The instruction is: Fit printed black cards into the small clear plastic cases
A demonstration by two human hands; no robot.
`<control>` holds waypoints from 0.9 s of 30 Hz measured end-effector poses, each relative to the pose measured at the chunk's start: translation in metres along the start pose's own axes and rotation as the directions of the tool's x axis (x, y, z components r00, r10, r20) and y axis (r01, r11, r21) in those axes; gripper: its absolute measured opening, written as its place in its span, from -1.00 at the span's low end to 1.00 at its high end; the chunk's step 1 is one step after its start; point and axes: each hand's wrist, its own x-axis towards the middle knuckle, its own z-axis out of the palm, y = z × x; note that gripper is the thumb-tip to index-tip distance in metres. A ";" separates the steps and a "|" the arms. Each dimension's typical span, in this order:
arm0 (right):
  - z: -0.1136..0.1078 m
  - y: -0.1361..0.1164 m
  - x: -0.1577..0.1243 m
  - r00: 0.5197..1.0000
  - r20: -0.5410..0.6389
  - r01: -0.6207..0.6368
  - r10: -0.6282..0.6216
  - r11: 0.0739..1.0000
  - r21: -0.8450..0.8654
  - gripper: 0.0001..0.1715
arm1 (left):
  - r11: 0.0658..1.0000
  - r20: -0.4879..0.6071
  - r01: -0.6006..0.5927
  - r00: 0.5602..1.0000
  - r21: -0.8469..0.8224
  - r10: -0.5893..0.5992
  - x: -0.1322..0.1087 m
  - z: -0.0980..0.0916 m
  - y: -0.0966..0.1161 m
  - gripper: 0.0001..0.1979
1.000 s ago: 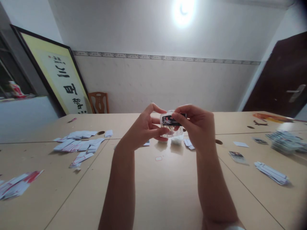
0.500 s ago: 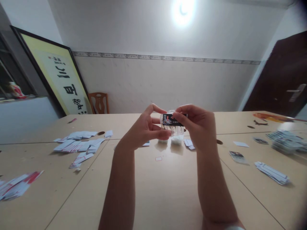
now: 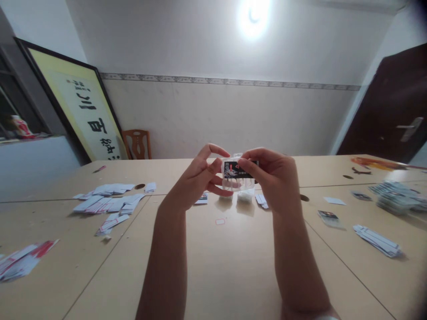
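Above the table, both hands hold a small clear plastic box point(image 3: 230, 183) upright, with thin curved shapes inside its lower half. A black printed label card point(image 3: 233, 171) covers the upper part. My left hand point(image 3: 196, 178) is closed round the left end, index finger at the top edge, thumb at the side and other fingers behind and below. Gripping the right end, my right hand point(image 3: 278, 175) presses its thumb on the label's front. Beneath the hands, more clear boxes point(image 3: 245, 196) stand on the table, partly hidden.
White paper cards point(image 3: 110, 203) lie in piles at the left, with red-and-white ones point(image 3: 26, 262) nearer. A stack of clear packs point(image 3: 396, 195) and a card bundle point(image 3: 376, 241) lie at the right. One small red-edged card point(image 3: 220, 222) lies in front.
My left thumb has moved up from the box's lower front to its left side, uncovering the lower front. The right hand keeps its hold.
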 end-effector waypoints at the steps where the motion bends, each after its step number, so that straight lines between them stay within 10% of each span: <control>1: 0.000 0.000 0.000 1.000 -0.003 -0.002 0.002 1.000 0.003 -0.92 | 1.000 -0.002 -0.001 1.000 0.001 0.001 0.000 0.000 0.000 -0.71; 27: 0.002 -0.002 -0.002 0.998 -0.055 0.037 -0.044 0.993 -0.111 -0.89 | 1.000 0.050 -0.001 0.999 0.028 0.000 0.001 0.001 0.001 -0.73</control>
